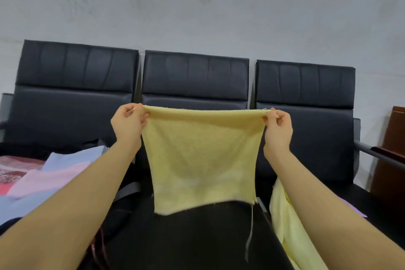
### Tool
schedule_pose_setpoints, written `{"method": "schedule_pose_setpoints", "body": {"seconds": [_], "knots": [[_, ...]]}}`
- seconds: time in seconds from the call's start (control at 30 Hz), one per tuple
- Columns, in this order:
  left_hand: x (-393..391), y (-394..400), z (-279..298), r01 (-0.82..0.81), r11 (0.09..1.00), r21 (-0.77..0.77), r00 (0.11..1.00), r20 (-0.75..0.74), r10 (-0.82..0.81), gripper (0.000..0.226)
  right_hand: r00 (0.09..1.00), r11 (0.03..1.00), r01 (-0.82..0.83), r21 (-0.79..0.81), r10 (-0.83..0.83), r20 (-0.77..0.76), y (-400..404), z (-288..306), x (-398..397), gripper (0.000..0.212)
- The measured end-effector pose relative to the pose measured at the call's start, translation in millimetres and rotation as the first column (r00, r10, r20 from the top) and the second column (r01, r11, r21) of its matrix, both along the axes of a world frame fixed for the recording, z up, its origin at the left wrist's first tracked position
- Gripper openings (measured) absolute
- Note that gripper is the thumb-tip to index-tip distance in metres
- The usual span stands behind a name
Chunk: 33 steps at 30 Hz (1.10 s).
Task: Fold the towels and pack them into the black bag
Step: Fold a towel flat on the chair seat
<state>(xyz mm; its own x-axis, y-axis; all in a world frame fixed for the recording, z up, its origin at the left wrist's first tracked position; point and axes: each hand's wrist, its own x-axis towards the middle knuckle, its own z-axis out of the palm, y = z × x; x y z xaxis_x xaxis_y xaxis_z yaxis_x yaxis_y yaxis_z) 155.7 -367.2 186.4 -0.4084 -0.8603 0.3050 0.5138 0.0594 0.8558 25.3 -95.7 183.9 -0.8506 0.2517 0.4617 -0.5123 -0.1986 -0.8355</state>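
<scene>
Even, soft indoor light; no glare; faint shadows; wide-angle bending at edges; slight blur lower frame.

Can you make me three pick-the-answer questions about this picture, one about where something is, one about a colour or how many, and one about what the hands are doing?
1. Where do the pink and light blue folded cloths lie?
A. on the person's left side
B. on top of the seat backs
C. hanging on the wall

2. How many black padded seat backs stand in the row?
A. two
B. three
C. five

3. How is the square pale yellow towel held?
A. crumpled into a ball
B. lying flat on a seat
C. stretched out by its top corners and hanging down

Answers:
1. A, they lie low beside the left forearm.
2. B, three backs stand side by side against the grey wall.
3. C, the left hand and right hand each pinch a top corner while the towel hangs free.
</scene>
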Motion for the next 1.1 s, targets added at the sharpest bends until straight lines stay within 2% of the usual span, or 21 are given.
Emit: {"method": "schedule_pose_setpoints", "body": {"seconds": [0.1, 0.23, 0.43, 0.53, 0.6, 0.7, 0.87, 1.1], "knots": [[7, 7, -4, -0.071, 0.993, -0.095, 0.997, 0.003, 0.072, 0.010, 1.000, 1.000, -0.016, 0.008, 0.016, -0.023, 6, -1, 8, 0.018], [28, 19, -30, -0.188, 0.960, -0.206, 0.973, 0.096, 0.211, 0.002, 0.998, 0.987, 0.044, 0.156, -0.035, -0.059, 23, -20, 29, 0.010], [62, 40, -90, -0.162, 0.969, -0.187, 0.939, 0.274, 0.210, 0.005, 0.987, 0.924, 0.147, 0.353, -0.163, 0.015, 41, -73, 64, 0.010], [74, 40, -120, -0.186, 0.944, -0.271, 0.872, 0.397, 0.286, 0.007, 0.965, 0.874, 0.202, 0.441, -0.256, 0.065, 46, -96, 82, 0.014], [81, 40, -136, -0.190, 0.912, -0.364, 0.783, 0.504, 0.365, 0.008, 0.943, 0.835, 0.221, 0.504, -0.314, 0.107, 48, -109, 90, 0.014], [87, 42, -155, -0.125, 0.860, -0.494, 0.665, 0.601, 0.442, 0.011, 0.934, 0.818, 0.183, 0.545, -0.317, 0.163, 50, -133, 89, 0.013], [82, 40, -186, 0.032, 0.771, -0.636, 0.564, 0.648, 0.512, 0.009, 0.945, 0.832, 0.087, 0.548, -0.243, 0.220, 53, -167, 85, 0.014], [62, 30, -222, 0.286, 0.626, -0.725, 0.393, 0.685, 0.614, 0.015, 0.932, 0.648, -0.056, 0.759, -0.239, 0.273, 46, -202, 57, 0.016]]}}
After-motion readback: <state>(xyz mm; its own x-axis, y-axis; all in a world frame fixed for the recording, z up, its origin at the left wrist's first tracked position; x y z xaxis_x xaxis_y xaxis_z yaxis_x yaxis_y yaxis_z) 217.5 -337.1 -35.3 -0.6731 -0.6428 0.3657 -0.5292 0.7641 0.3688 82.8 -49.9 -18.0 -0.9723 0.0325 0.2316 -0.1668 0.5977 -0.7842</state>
